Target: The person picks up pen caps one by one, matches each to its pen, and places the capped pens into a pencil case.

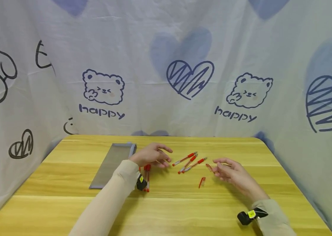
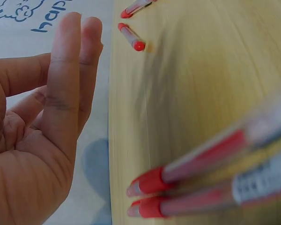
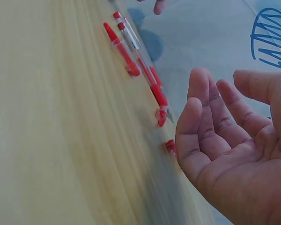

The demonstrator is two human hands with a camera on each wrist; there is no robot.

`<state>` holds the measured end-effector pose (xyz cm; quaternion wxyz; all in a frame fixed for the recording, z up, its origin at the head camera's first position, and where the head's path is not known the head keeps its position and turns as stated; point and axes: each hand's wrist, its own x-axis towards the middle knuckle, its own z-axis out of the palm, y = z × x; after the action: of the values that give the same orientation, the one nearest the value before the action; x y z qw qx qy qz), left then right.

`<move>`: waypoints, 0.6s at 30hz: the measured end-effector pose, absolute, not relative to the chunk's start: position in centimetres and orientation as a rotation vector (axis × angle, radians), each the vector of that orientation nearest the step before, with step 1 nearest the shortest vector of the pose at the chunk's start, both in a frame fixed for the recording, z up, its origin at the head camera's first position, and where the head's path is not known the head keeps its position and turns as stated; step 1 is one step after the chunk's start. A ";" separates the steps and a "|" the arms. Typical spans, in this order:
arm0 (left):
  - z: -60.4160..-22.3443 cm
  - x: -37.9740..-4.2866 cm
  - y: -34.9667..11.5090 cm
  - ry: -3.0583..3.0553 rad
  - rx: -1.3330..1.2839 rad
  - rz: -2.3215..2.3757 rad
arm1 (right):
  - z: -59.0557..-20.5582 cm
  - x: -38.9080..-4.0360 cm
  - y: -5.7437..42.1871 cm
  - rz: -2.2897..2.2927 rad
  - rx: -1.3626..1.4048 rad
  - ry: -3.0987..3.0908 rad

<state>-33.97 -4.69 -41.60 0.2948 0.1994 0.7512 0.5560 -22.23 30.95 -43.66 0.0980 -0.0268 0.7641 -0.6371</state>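
My left hand (image 1: pixel 153 155) hovers over the table with its fingers loosely extended and nothing in them. Beneath its wrist lie red gel pens (image 1: pixel 147 178), partly covered by the sleeve; two pens (image 2: pixel 152 180) show close up in the left wrist view. To its right, three clear-barrelled pens with red grips (image 1: pixel 193 165) lie side by side at a slant. My right hand (image 1: pixel 232 173) is held palm inward, fingers gently bent around empty space. Beside its fingertips is a red pen cap (image 1: pixel 209 168), and another red cap (image 1: pixel 202 182) lies nearer the front.
A grey flat pouch (image 1: pixel 110 167) with a pale edge lies on the left of the wooden table (image 1: pixel 177 213), partly behind the left arm. White printed cloth (image 1: pixel 148 108) hangs behind the table and at both sides.
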 end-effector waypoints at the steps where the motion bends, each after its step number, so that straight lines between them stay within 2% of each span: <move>1: -41.6 -34.0 -4.5 2.002 0.531 1.482 | -43.7 -22.2 31.0 -1.871 -0.077 2.267; 18: -41.9 -35.1 -0.6 2.128 0.576 1.414 | -44.2 -21.0 32.4 -1.784 -0.130 2.222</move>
<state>-35.08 -0.61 -41.93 0.2586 0.2124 0.7849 0.5215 -21.00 32.44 -44.18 0.1441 -0.0451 0.7708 -0.6190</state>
